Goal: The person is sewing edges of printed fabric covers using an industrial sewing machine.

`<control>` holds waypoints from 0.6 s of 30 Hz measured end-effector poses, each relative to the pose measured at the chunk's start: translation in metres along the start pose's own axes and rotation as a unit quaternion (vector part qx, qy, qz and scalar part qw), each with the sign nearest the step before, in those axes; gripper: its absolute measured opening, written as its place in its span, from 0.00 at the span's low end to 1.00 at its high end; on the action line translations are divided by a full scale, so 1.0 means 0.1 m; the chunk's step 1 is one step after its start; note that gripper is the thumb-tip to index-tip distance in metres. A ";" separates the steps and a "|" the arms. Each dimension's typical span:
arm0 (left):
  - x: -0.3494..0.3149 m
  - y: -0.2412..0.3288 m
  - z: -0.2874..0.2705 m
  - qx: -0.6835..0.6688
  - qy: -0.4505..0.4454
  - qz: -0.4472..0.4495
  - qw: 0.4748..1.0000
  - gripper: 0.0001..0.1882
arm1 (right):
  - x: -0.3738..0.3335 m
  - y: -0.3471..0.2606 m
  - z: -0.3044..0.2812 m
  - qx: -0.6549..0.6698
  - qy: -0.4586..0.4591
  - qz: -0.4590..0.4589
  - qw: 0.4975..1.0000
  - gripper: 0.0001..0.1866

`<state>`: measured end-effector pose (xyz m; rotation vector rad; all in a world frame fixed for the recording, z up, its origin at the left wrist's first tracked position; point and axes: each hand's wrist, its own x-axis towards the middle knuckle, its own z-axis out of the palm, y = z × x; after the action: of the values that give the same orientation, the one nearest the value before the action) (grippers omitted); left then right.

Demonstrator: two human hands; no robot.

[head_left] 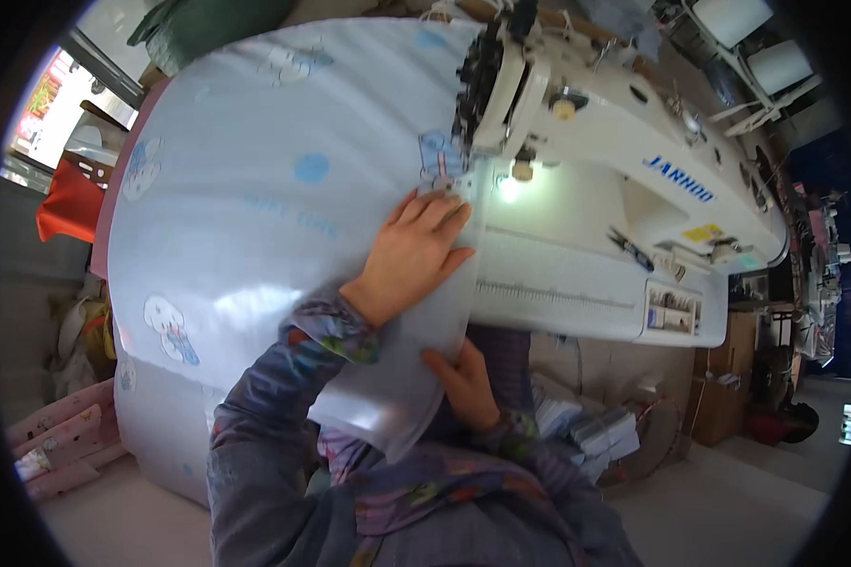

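Note:
A large pale blue-grey glossy sheet [217,241], printed with cartoon animals and blue dots, spreads over the left of the sewing table and drapes off its front edge. My left hand [411,250] lies flat on it, fingers stretched out toward the presser foot of a white sewing machine [586,123]. The sheet's right edge runs under the machine's head. Nearer my body, my right hand [468,383] grips that same edge where it hangs past the table, its thumb on top and the other fingers partly hidden.
Black thread snips [631,249] lie on the machine bed, right of a printed ruler scale [558,291]. A small parts tray [673,310] is set into the bed's right end. White folded bundles [600,435] are below the table. Pink printed fabric [61,435] lies at the lower left.

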<state>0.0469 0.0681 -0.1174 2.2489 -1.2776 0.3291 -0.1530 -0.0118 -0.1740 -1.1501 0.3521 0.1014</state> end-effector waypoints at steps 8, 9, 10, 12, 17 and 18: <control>-2.61 -0.22 -0.51 -0.072 0.520 -0.462 0.715 0.17 | -0.41 0.07 0.08 -0.076 -0.003 0.048 0.996 0.17; -2.94 -0.20 -0.50 -0.179 0.594 -0.511 0.595 0.19 | -0.45 0.02 0.07 -0.044 -0.028 0.073 0.996 0.17; -3.19 -0.16 -0.42 -0.333 0.558 -0.504 0.569 0.23 | -0.48 -0.05 0.07 -0.019 -0.052 0.092 0.994 0.17; -3.44 -0.06 -0.18 -0.577 0.427 -0.519 0.465 0.28 | -0.56 -0.20 0.09 0.008 -0.055 0.094 0.994 0.20; -3.36 0.11 -0.14 -0.535 0.449 -0.487 0.524 0.32 | -0.66 -0.42 0.19 0.018 -0.029 0.006 0.999 0.28; -3.42 0.10 -0.46 -0.376 0.453 -0.473 0.656 0.33 | -0.67 -0.42 0.21 0.007 -0.011 0.006 1.000 0.31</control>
<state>-0.1380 0.3362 -0.2307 1.3393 0.3429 0.3365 -0.2006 -0.0034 -0.1084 -1.1321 0.3394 0.1220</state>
